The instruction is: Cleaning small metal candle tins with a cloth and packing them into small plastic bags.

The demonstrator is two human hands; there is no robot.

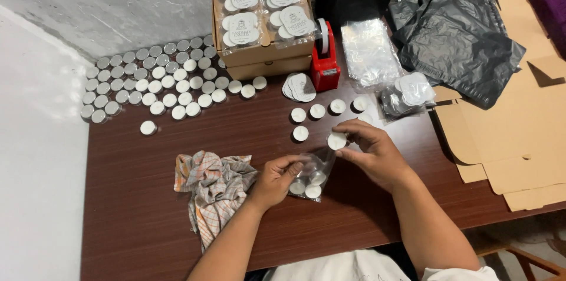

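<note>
A dark brown wooden table (147, 210) stands pushed into a corner of rough grey walls, seen from above by the person seated at it.

Nearest the person, the left hand (274, 179) pinches the mouth of a small clear plastic pouch (311, 176) that lies on the table and already holds several white tealight candles in silver cups. Just beside it, the right hand (372, 152) grips one more white tealight candle (336, 140) between thumb and fingertips, held just above the pouch opening. By the look of it the step in hand is filling the pouch; the next move would call for keeping the opening spread while the candle is slid in flat beside the others.

To the left of the hands lies a crumpled checked cloth (215, 189). Further out, a few loose tealights (317, 111) sit near a stack of round white labels (299, 87). Beyond these stand a red tape dispenser (325, 64) and a pile of empty clear pouches (370, 51), with black plastic bags (457, 39) and flattened cardboard sheets (513, 139) off to the right. At the far left, rows of tealights in silver cups (153, 77) cover the table corner, and two stacked cardboard boxes (262, 57) carry finished, labelled packs (262, 7) on top.
</note>
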